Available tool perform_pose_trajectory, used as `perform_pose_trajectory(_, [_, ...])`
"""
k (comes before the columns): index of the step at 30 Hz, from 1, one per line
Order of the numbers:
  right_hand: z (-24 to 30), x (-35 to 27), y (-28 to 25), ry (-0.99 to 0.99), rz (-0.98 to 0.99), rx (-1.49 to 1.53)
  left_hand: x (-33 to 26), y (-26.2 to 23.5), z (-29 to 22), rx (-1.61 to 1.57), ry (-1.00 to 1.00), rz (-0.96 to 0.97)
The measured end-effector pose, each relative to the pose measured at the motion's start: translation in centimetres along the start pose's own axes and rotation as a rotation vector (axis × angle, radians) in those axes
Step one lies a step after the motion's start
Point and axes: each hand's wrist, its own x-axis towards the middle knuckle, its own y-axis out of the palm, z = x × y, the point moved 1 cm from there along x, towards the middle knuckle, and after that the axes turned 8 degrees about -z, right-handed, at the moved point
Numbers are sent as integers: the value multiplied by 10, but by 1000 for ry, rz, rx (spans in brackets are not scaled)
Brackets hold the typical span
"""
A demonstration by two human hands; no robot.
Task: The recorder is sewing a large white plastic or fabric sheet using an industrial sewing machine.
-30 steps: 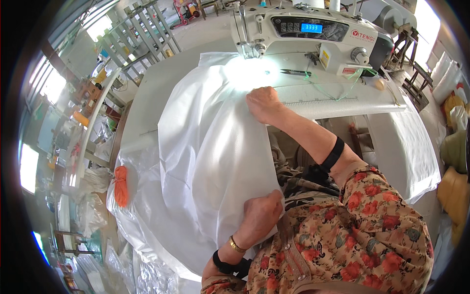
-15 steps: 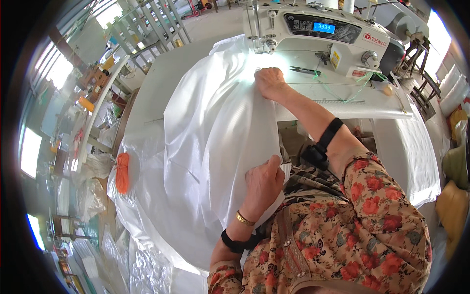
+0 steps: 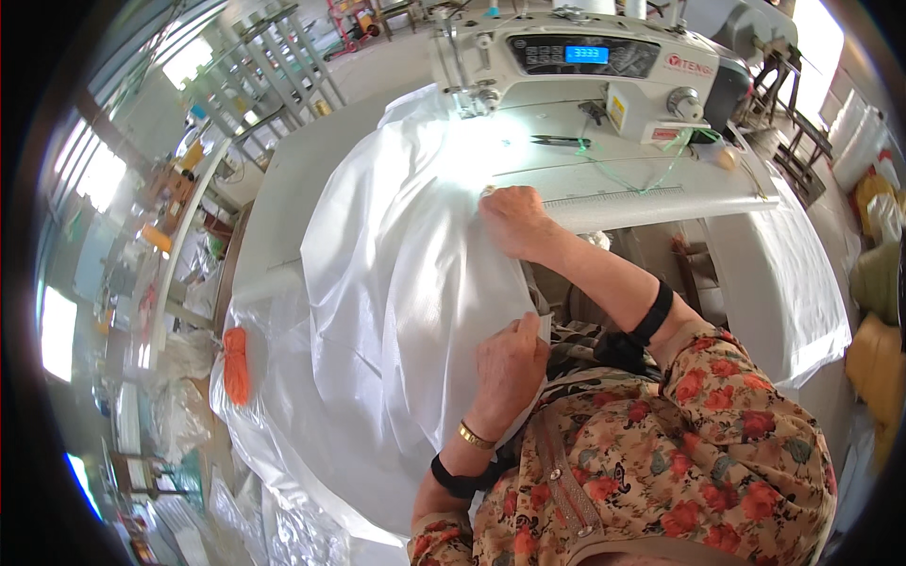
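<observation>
A large sheet of thin white fabric (image 3: pixel 396 283) drapes over the sewing table and down to my lap. My right hand (image 3: pixel 514 222) grips the fabric's edge near the table's front, just before the needle of the white industrial sewing machine (image 3: pixel 576 66). My left hand (image 3: pixel 510 363) pinches the same edge lower down, close to my body. The edge runs taut between the two hands.
Black scissors (image 3: pixel 559 141) and green thread lie on the white table (image 3: pixel 661 189) beside the machine. An orange bundle (image 3: pixel 236 363) lies on the fabric at the left. Metal racks (image 3: pixel 274 66) stand behind, clutter fills the left side, and yellow sacks (image 3: pixel 878 358) sit at the right.
My left hand has slid up the fabric edge toward the table. The right hand stays on the edge near the needle, and the view has shifted a little.
</observation>
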Motion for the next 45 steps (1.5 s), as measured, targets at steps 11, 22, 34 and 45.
perform_pose_trajectory(11, [-14, 58, 19, 21, 71, -20, 43, 0, 19, 134, -37, 0])
perform_pose_trajectory(22, [-23, 42, 7, 30, 51, -64, 46, 3, 15, -100, -78, 2])
perform_pose_trajectory(34, [-32, 47, 10, 73, 81, 61, 43, 8, 26, -27, -82, 91])
perform_pose_trajectory(45, [-23, 63, 19, 106, 75, 62, 111, 8, 105, 477, -73, -144])
